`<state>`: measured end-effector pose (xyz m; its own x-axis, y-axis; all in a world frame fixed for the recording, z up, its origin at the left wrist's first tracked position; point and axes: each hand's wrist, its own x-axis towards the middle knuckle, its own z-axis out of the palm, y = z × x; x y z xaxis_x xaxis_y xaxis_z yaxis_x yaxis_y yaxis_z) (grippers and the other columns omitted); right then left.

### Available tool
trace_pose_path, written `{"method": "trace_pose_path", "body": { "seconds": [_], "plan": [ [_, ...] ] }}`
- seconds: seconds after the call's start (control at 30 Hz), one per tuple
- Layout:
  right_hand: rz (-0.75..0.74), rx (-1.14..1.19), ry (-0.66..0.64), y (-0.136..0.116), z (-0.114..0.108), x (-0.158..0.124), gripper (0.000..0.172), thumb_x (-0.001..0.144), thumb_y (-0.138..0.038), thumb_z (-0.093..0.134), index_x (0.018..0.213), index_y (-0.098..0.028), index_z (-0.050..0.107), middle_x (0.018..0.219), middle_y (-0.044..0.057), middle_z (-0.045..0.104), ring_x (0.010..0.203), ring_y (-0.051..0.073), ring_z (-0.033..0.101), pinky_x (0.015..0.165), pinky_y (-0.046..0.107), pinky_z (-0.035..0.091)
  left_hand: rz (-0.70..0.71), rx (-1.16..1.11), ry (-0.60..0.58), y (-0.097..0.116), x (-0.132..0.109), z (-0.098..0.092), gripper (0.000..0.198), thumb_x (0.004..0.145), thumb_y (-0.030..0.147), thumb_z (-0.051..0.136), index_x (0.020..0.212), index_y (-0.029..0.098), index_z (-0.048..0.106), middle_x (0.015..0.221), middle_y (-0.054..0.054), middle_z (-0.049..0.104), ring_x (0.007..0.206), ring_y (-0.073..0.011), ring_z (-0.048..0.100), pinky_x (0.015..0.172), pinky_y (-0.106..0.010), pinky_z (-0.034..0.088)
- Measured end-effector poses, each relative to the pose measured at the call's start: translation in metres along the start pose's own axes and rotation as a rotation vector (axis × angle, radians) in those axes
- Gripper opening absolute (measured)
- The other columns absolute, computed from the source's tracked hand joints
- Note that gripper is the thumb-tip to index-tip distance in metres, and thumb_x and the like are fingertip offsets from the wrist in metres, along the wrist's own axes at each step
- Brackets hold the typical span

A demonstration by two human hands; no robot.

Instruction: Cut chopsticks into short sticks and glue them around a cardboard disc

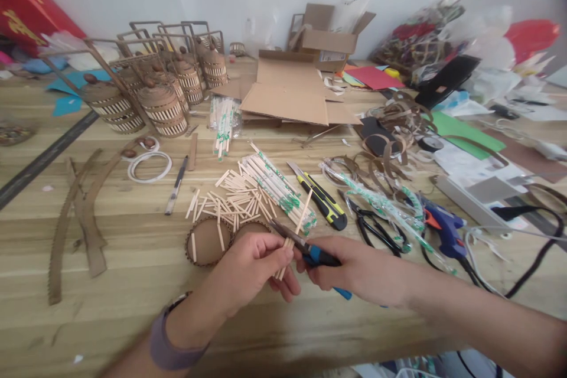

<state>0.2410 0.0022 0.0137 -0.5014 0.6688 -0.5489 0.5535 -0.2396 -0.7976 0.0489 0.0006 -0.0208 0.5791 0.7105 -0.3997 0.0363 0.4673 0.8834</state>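
Observation:
My left hand (259, 260) pinches a few thin wooden sticks (305, 209), one of them longer and slanting up. Wrapped around the blue-and-black handles of a pair of pliers (325, 256), my right hand (354, 263) holds the jaws across the sticks, close to my left fingertips. Just beyond my hands lies a loose pile of short cut sticks (237, 196). Beside my left hand is a round cardboard piece (206, 242) with a corrugated rim and several short sticks on it. A second round cardboard piece (252, 228) is partly hidden by that hand.
Wrapped chopsticks (274, 180), a yellow-black utility knife (321, 195) and black-handled cutters (376, 227) lie ahead. A blue glue gun (445, 227) with cables sits right. Cardboard strips (84, 212) and a pen (177, 185) lie left. Several stick-and-cardboard lanterns (162, 107) stand behind, near flattened cardboard (286, 100).

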Motion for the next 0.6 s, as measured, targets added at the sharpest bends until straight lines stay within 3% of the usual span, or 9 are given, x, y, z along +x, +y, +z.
{"method": "trace_pose_path", "body": {
  "seconds": [0.27, 0.6],
  "plan": [
    [-0.175, -0.077, -0.042, 0.0046, 0.0014, 0.0054, 0.018, 0.085, -0.032, 0.057, 0.078, -0.018, 0.063, 0.068, 0.0, 0.058, 0.067, 0.014, 0.05, 0.066, 0.025, 0.042, 0.016, 0.065, 0.006, -0.0006, -0.0018, 0.0023, 0.036, 0.082, 0.049, 0.057, 0.074, 0.014, 0.061, 0.061, -0.002, 0.067, 0.053, -0.0107, 0.061, 0.056, -0.022, 0.046],
    [-0.158, -0.109, -0.001, 0.0072, -0.0042, 0.0032, 0.016, 0.082, -0.035, 0.057, 0.089, -0.021, 0.061, 0.073, -0.001, 0.059, 0.074, 0.015, 0.055, 0.066, 0.024, 0.045, 0.042, 0.075, 0.014, 0.0023, -0.0022, 0.0026, 0.04, 0.083, 0.054, 0.052, 0.079, 0.015, 0.058, 0.058, 0.0, 0.063, 0.049, -0.0103, 0.057, 0.052, -0.022, 0.045]
  ]
}}
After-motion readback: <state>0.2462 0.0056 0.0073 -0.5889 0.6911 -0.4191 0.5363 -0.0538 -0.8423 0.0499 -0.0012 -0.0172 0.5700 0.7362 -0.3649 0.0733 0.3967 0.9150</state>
